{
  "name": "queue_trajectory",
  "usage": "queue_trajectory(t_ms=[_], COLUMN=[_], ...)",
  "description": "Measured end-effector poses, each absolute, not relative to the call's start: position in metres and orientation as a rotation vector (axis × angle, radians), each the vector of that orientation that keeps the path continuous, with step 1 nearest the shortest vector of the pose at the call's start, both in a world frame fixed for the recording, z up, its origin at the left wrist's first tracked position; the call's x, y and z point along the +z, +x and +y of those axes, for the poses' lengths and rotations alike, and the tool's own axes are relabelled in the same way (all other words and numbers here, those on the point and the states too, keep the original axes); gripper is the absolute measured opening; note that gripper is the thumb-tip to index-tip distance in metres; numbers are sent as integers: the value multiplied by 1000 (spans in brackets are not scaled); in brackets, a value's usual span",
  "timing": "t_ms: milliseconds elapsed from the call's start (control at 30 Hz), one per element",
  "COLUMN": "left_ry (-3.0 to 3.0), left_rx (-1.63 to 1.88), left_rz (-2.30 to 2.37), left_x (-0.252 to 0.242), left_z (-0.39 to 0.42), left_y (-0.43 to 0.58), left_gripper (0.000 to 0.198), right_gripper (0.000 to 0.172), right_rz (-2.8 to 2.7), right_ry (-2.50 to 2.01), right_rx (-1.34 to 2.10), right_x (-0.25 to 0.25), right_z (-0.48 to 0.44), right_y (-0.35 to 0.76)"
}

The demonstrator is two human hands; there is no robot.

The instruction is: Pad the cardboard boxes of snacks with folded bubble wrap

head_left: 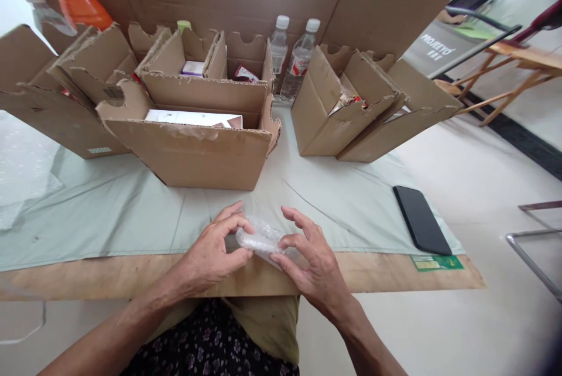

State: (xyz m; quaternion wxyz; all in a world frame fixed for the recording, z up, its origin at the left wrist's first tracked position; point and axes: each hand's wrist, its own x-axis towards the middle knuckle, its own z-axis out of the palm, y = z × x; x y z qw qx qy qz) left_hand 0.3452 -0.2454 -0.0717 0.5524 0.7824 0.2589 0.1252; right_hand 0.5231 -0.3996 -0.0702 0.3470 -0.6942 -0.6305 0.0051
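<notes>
A small clear plastic packet (pixel 260 239) with something pale inside is held between both hands near the front edge of the table. My left hand (pixel 216 250) pinches its left end with thumb and fingertips. My right hand (pixel 312 259) grips its right end, with its other fingers spread above. Both hands hover just over the pale green cloth (pixel 132 218) that covers the table.
Several open cardboard boxes stand behind the hands: a large one (pixel 193 142) holding a white carton, others (pixel 351 112) to the right with packets. Two water bottles (pixel 290 57) stand at the back. A black phone (pixel 421 219) lies at the right. A wooden chair (pixel 504 71) is beyond.
</notes>
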Motion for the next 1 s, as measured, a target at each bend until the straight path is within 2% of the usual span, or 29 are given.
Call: queue_trajectory(t_ms=[100, 167, 300, 400, 533, 667, 733, 833, 867, 900, 933, 1000], left_ry=[1597, 1441, 1172, 1114, 1100, 1157, 1265, 1466, 1522, 1562, 1577, 1523], left_rx=[433, 486, 415, 414, 394, 365, 371, 377, 370, 369, 368, 370], left_rz=[674, 709, 706, 645, 582, 622, 655, 601, 566, 538, 525, 518], left_x=[-72, -74, -81, -85, -83, -72, -66, -57, -54, -53, -52, -52], left_z=[-255, -264, -286, -297, -296, -289, -286, -285, -285, -285, -285, -284], left_y=[332, 320, 304, 304, 309, 314, 316, 321, 323, 324, 326, 329], left_gripper=[60, 74, 87, 97, 101, 93, 87, 83, 83, 83, 83, 88], right_gripper=[6, 8, 14, 12, 6, 4, 17, 63, 72, 69, 57, 20], right_rz=[-1630, -1615, -1589, -1528, -1399, -1474, -1547, -1642, -1665, -1678, -1675, -1606], right_ry=[-1759, -1723, -1607, -1497, -1577, -1721, -1774, -1789, -1777, -1757, -1729, -1664], right_rx=[-107, -166, -114, 114, 335, 196, 177, 318, 353, 368, 367, 332], right_x=[-64, -61, -61, -65, -71, -72, -67, -55, -50, -45, -42, -36], right_z=[-404, -405, -404, -401, -400, -404, -406, -407, -405, -403, -400, -394], right_y=[516, 511, 497, 485, 473, 479, 489, 504, 507, 508, 508, 507])
